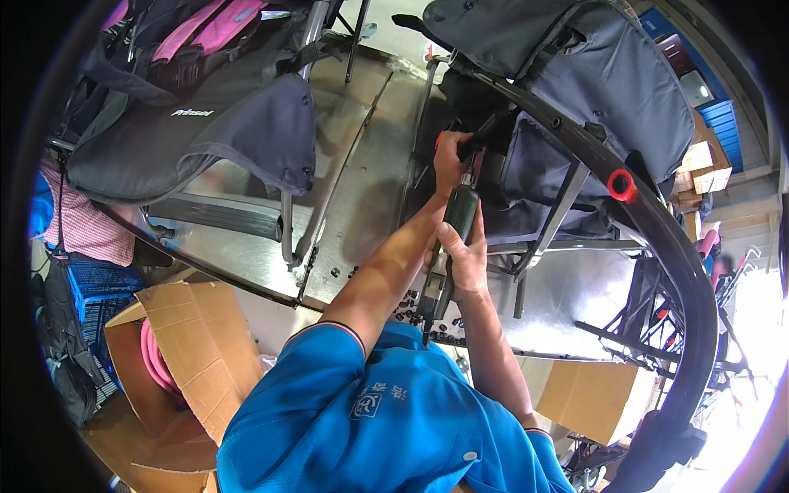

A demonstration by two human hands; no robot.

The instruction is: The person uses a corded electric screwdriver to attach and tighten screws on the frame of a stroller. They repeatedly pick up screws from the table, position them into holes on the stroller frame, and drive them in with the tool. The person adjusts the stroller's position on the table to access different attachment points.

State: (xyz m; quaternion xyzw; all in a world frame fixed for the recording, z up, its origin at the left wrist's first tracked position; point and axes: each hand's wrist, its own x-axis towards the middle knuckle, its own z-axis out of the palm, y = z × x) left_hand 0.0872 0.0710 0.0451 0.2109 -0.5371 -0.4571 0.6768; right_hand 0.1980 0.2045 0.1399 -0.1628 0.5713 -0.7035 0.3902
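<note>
Dark-green inline power screwdriver (463,215): in the right hand, above the table, bit end pointing away from the wearer, close to the left hand.
Right hand (467,267): fingers wrapped around the screwdriver, thumb across its body.
Left hand (448,164): at the dark stroller (608,78), just beside the bit; fingers partly hidden, cannot tell how far closed.
Metal tabletop (349,185): under the stroller.
Small black parts (406,315): scattered near the table's near edge.
Cardboard box (201,345): open, lower left, pink coil (156,357) inside.
</note>
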